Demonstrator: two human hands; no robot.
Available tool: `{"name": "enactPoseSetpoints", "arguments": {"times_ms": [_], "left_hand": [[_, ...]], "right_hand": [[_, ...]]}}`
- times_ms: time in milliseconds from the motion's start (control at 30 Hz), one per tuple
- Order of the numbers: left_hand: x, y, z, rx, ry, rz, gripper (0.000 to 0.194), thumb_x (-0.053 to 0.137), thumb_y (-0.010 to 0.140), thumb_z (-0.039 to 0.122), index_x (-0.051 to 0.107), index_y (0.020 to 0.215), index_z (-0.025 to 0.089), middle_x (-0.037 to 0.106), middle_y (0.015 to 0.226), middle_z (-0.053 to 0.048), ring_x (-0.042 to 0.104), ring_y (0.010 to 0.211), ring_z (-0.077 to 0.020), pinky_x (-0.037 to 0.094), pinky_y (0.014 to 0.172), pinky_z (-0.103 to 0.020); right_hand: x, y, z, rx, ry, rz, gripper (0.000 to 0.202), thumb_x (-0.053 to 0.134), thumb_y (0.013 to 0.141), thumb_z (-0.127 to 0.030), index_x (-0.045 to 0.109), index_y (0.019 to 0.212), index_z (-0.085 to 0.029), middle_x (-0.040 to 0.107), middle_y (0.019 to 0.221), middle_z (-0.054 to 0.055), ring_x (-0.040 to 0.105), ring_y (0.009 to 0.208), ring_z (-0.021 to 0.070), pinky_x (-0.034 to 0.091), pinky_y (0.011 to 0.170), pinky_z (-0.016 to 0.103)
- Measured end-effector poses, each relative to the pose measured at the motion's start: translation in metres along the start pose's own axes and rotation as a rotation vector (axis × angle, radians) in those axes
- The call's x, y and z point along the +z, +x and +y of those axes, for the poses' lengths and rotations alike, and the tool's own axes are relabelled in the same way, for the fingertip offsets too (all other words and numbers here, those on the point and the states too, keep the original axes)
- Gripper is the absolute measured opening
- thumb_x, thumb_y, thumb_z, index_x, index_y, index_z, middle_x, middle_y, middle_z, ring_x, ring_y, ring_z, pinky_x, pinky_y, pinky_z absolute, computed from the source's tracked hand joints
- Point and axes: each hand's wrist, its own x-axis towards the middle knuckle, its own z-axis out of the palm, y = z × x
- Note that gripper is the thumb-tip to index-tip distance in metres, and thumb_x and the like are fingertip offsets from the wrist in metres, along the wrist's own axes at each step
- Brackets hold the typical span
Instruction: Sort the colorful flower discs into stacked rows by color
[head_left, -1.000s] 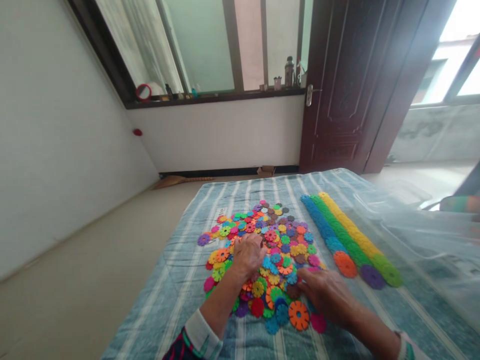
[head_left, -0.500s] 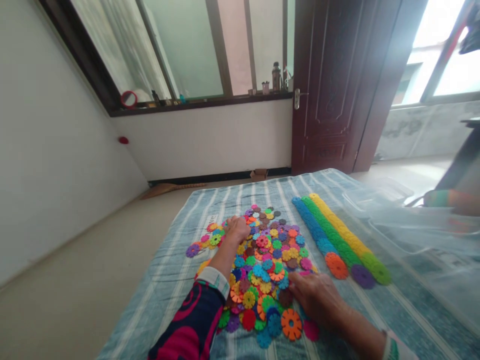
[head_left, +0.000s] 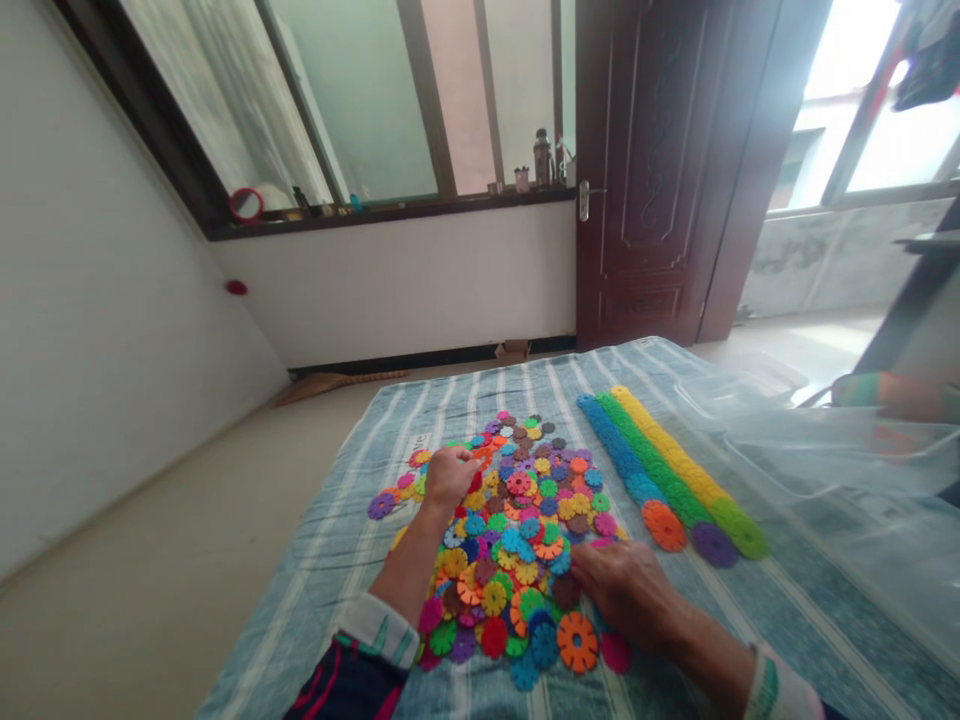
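Observation:
A loose pile of notched plastic discs in many colours lies on the striped cloth. My left hand is over the pile's left side, fingers pinched together. Orange discs show right at its fingertips, but whether they are gripped is unclear. At the pile's right edge rests my right hand, its fingers curled together against the discs beside a brown disc. Whatever its fingertips hold is hidden. A large orange disc lies just below that hand.
Right of the pile lie overlapping rows of discs: a blue row, a green row and a yellow row. Clear plastic boxes stand farther right. The striped cloth ends at the left above the floor. A door stands behind.
My left hand has drawn back toward me and slightly left, uncovering orange and red discs. My right hand stays at the pile's right edge. The whole view has shifted a little.

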Motion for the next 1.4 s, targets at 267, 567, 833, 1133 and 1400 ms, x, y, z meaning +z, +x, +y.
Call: {"name": "enactPoseSetpoints", "arguments": {"times_ms": [267, 567, 833, 1133, 1400], "left_hand": [[-0.001, -0.11, 0.016, 0.308, -0.296, -0.079, 0.011, 0.057, 0.076, 0.02, 0.066, 0.068, 0.021, 0.071, 0.107, -0.007, 0.061, 0.109, -0.0221, 0.044, 0.101, -0.039], [0.015, -0.142, 0.023, 0.682, -0.295, -0.019, 0.015, 0.056, 0.082, 0.019, 0.068, 0.074, 0.022, 0.073, 0.1, -0.005, 0.065, 0.102, -0.0225, 0.053, 0.093, -0.042], [0.023, -0.138, 0.018, 0.85, -0.216, 0.192, 0.011, 0.056, 0.085, 0.019, 0.067, 0.083, 0.02, 0.072, 0.1, -0.007, 0.064, 0.104, -0.0226, 0.055, 0.09, -0.039], [0.027, -0.139, 0.018, 0.864, -0.167, 0.191, 0.014, 0.054, 0.086, 0.018, 0.067, 0.079, 0.019, 0.072, 0.098, -0.008, 0.064, 0.104, -0.0233, 0.055, 0.09, -0.041], [0.024, -0.138, 0.024, 0.831, -0.164, 0.102, 0.018, 0.052, 0.087, 0.023, 0.069, 0.08, 0.018, 0.072, 0.099, -0.01, 0.062, 0.106, -0.0251, 0.051, 0.094, -0.045]], "right_hand": [[-0.005, -0.001, -0.009, 0.029, 0.165, 0.169, 0.024, 0.047, 0.092, -0.025, 0.065, 0.105, -0.019, 0.07, 0.071, 0.004, 0.066, 0.065, 0.0156, 0.035, 0.059, 0.024], [-0.027, 0.005, -0.007, 0.018, 0.279, 0.131, 0.023, 0.048, 0.091, -0.028, 0.067, 0.078, -0.024, 0.068, 0.068, 0.002, 0.062, 0.064, 0.0153, 0.037, 0.058, 0.025], [-0.097, 0.0, 0.06, 0.279, 0.211, -0.126, 0.012, 0.061, 0.078, -0.02, 0.07, 0.069, -0.02, 0.061, 0.06, -0.002, 0.051, 0.058, 0.0095, 0.029, 0.055, 0.024], [-0.1, -0.003, 0.081, 0.396, -0.008, -0.226, 0.014, 0.057, 0.073, -0.014, 0.069, 0.067, -0.018, 0.064, 0.065, 0.002, 0.048, 0.058, 0.0111, 0.025, 0.052, 0.025], [-0.1, -0.005, 0.091, 0.403, -0.038, -0.218, 0.016, 0.062, 0.075, -0.019, 0.073, 0.087, -0.021, 0.068, 0.077, 0.002, 0.058, 0.069, 0.0147, 0.031, 0.055, 0.025]]}}
